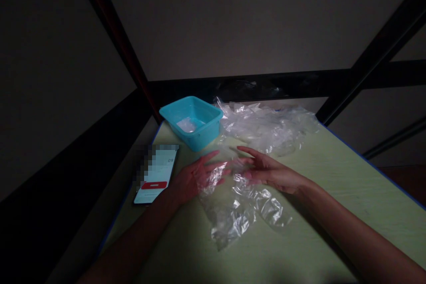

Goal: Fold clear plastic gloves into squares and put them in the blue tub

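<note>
Crinkled clear plastic film (238,222), thin like a bag, hangs between my hands and trails over the table toward me. My left hand (196,177) has its fingers stretched out to the right, and the film partly covers them. From the other side, my right hand (269,171) meets the film with thumb and fingers around it, its index finger extended. Glare on the plastic blurs the exact contact of the fingertips. Just beyond my hands stands a turquoise plastic basket (204,136) with a whitish, see-through piece (187,124) inside.
A heap of clear plastic (266,126) lies at the table's back, right of the basket. A phone (156,175) with a lit screen lies by the left edge. The pale green table (333,177) has blue edging. Dark-framed walls (249,22) stand behind and left.
</note>
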The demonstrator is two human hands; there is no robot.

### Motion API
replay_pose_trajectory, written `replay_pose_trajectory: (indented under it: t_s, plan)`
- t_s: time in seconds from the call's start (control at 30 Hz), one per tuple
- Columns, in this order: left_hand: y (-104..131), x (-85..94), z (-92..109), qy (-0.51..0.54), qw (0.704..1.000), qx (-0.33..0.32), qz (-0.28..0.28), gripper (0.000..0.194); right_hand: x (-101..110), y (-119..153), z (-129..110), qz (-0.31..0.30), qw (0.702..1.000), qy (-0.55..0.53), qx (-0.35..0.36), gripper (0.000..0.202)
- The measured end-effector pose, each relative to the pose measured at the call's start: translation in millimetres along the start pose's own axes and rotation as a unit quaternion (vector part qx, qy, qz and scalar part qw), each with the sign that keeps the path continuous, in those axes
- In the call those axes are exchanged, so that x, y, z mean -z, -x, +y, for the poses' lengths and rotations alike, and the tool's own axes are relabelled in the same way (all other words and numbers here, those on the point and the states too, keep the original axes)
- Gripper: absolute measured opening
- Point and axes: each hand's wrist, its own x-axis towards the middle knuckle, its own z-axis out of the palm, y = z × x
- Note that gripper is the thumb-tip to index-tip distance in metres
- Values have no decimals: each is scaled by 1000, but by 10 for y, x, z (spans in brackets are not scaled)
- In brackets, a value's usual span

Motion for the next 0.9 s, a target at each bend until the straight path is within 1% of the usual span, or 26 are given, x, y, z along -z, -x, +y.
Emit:
replay_pose_trajectory:
  t_s: [0.07, 0.17, 0.23, 0.3, 0.43, 0.53, 0.67, 0.77, 0.83, 0.9]
  plan:
    - [8, -40, 24, 10, 999, -18, 35, 41, 3, 11, 10, -27, 999, 4, -24, 87]
    - [12, -75, 61, 40, 995, -41, 79, 44, 20, 21, 8, -90, 994, 38, -49, 89]
    - [15, -81, 83, 70, 991, -59, 95, 45, 50, 19, 1, -118, 991, 52, -46, 89]
    - [22, -79, 102, 97, 988, -70, 93, 45, 106, 16, -12, -133, 988, 59, -44, 92]
    - [43, -71, 125, 128, 987, -73, 58, 47, 255, 32, -76, -129, 985, 98, -59, 102]
    - [47, -78, 124, 131, 987, -82, 54, 48, 317, 62, -146, -125, 984, 112, -62, 98]
    - [23, -97, 104, 108, 988, -63, 89, 41, 303, 91, -195, -140, 986, 91, -25, 82]
    - [10, -128, 88, 88, 990, -42, 102, 34, 284, 107, -210, -152, 987, 42, -11, 77]
    - [21, -167, 81, 71, 991, -31, 111, 32, 284, 120, -226, -135, 990, 26, -18, 72]
    - [55, -218, 69, 39, 988, -24, 144, 29, 289, 133, -247, -106, 993, 42, -31, 67]
